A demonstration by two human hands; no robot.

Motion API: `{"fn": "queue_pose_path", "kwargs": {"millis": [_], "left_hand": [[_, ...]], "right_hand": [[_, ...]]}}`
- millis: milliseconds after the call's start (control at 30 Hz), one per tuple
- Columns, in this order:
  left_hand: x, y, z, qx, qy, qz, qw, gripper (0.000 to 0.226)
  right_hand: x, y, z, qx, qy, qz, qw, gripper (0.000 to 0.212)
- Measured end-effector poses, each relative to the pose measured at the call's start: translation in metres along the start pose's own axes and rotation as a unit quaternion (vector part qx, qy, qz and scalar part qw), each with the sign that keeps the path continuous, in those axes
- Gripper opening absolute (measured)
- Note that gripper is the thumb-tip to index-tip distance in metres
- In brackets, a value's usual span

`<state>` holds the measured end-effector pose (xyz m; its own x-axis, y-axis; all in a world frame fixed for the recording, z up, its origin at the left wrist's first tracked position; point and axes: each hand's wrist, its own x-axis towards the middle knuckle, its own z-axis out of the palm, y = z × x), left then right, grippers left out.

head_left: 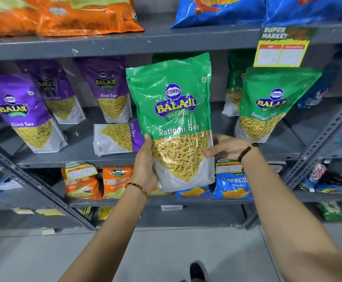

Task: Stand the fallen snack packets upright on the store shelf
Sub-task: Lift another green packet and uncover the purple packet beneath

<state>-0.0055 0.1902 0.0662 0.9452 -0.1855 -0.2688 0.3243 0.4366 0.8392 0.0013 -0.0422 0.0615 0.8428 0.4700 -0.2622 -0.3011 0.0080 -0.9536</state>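
A green Ratlami Sev packet (174, 110) is held upright in front of the middle shelf (80, 153). My left hand (144, 165) grips its lower left edge and my right hand (227, 148) holds its lower right edge. Just left of it a purple Aloo Sev packet (115, 139) lies on its side on the shelf. Three purple Aloo Sev packets stand behind and to the left, the nearest (25, 110) leaning. Two green Ratlami Sev packets stand at the right, one in front (268, 104) and one behind (234, 86).
Orange packets (74, 15) and blue packets (227, 11) lie on the upper shelf. A yellow price tag (282, 49) hangs from its edge. Small orange and blue Crunchex packets (115, 182) fill the lower shelf. Slanted grey braces (43, 188) cross the rack's sides.
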Motion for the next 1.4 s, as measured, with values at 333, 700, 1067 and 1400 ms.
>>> {"fn": "queue_pose_path", "kwargs": {"millis": [333,700,1067,1400], "left_hand": [[0.082,-0.013,0.018,0.042,-0.028,-0.041,0.998,0.035],[0.179,-0.015,0.055,0.197,-0.075,-0.025,0.977,0.043],[0.212,-0.002,0.013,0.227,-0.105,0.014,0.968,0.042],[0.242,0.111,-0.124,0.371,-0.003,0.079,0.925,0.035]], "right_hand": [[0.024,0.028,-0.034,0.074,0.181,-0.031,0.98,0.025],[0.083,0.024,-0.091,0.09,0.372,-0.105,0.918,0.029],[0.092,0.036,-0.073,0.173,0.492,-0.081,0.849,0.037],[0.137,0.045,0.057,0.339,0.609,-0.036,0.716,0.043]]}}
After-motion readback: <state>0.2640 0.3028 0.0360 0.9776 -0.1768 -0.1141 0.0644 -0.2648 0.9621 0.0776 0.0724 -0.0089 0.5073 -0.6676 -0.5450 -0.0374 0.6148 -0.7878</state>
